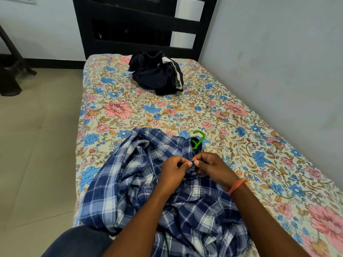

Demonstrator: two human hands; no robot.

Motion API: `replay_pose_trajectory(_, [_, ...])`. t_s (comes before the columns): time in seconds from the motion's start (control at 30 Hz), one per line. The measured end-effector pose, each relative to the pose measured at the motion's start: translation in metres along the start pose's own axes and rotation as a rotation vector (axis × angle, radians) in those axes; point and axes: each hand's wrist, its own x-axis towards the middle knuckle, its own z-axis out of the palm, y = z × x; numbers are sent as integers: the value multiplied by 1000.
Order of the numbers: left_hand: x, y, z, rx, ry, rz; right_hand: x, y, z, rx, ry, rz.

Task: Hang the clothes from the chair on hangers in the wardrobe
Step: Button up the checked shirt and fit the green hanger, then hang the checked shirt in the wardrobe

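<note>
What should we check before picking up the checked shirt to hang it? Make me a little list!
1. Hanger inside the shirt: ok, the green hanger pokes its hook out at the collar of the checked shirt.
2. Top button fastened: cannot tell, the left hand and right hand pinch the fabric at a button.
3. Shirt smoothed flat: not ok, it lies bunched on the bed.
4. Hook free to grab: ok, nothing covers it.
5. Other clothes waiting: ok, a dark pile sits farther up the bed.
</note>
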Motion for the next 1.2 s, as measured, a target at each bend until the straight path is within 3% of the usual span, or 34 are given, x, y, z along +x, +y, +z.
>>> replay_pose_trajectory(0.1, [1,-6,3,184,-66,33,7,1,-7,-124,-37,18])
replay_pose_trajectory(0.2, [3,-11,9,291,-5,42,38,-7,-20,-353,393,-115])
replay_pose_trajectory(0.27, [5,-11,10,299,26,36,71,-4,-32,-362,546,-59])
replay_pose_trajectory(0.4, [4,-11,9,282,24,29,125,16,-29,-45,350,360])
replay_pose_trajectory(0.5, [1,-7,4,260,20,9,146,18,-30,158,363,376])
replay_pose_trajectory(0.63, [-6,0,-9,270,14,41,139,-11,-38,171,403,126])
replay_pose_trajectory(0.83, [-29,75,-56,193,458,146,71,-135,-35,28,405,-455])
replay_pose_trajectory(0.9, [-35,107,-83,229,524,202,47,-179,-26,-2,367,-582])
replay_pose_trajectory(1.07, [-46,144,-170,501,625,300,5,-266,10,-59,258,-785])
replay_pose_trajectory(1.2, [-31,137,-245,744,578,313,5,-298,48,-103,334,-778])
